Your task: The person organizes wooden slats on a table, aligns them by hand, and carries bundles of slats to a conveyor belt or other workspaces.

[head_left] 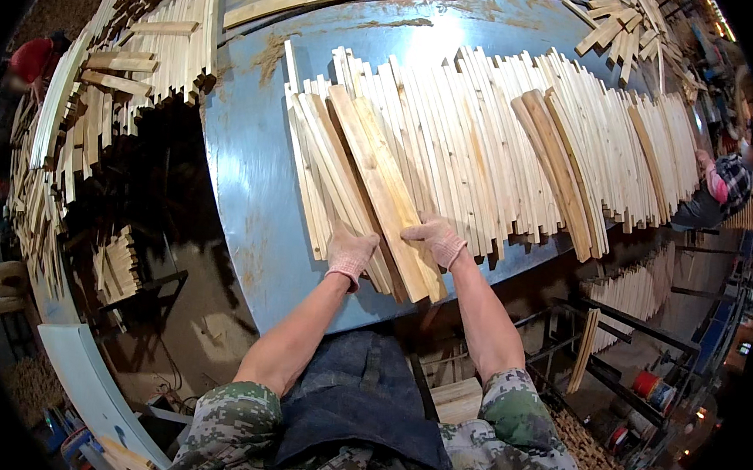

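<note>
A long row of pale wooden slats (479,137) lies side by side across a blue metal table (242,164). At the row's left end a few wider slats (372,169) lie on top, slanting toward me. My left hand (349,252), in a pinkish work glove, rests on the near ends of these slats, fingers curled over them. My right hand (435,239), gloved the same, presses on the near end of the widest top slat (396,210). Both bare forearms come up from the lower edge.
Stacked slats (135,61) fill racks at the left. More loose wood (627,30) is piled at the table's far right. A person in a checked shirt (729,181) works at the right edge; another in red (30,62) at the far left. Metal frames (614,339) stand below right.
</note>
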A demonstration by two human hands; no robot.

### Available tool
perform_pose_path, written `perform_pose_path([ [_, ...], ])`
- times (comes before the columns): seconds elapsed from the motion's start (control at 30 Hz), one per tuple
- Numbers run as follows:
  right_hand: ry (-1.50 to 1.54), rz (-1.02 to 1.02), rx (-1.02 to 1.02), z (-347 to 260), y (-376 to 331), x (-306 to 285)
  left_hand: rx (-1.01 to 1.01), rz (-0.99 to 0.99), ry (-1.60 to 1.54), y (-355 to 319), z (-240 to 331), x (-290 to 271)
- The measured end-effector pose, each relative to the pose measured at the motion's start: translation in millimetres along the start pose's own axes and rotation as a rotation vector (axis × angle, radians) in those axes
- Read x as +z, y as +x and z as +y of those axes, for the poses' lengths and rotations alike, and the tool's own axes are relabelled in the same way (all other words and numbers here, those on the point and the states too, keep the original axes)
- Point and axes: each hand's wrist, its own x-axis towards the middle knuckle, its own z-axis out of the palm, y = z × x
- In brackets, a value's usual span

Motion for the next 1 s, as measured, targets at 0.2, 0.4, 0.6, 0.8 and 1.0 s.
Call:
perform_pose_path([
  [0.2, -0.053, 0.07, 0.023, 19, 11, 8, 0.002, -0.146, -0.08, 8, -4, 3],
  [0.4, -0.325, 0.151, -0.118, 2, -6, 25, 0.019, -0.084, -0.005, -10, 19, -6],
  [0.6, -0.408, 0.199, -0.108, 12, -10, 27, 0.086, -0.041, 0.024, -24, 20, -7],
  [0.8, -0.341, 0.19, 0.007, -12, -9, 28, -0.007, -0.096, 0.131, -5, 35, -5],
  [1.0, -0.281, 0.108, -0.035, -36, -23, 31, -0.013, -0.1, 0.135, 10, 17, 6],
])
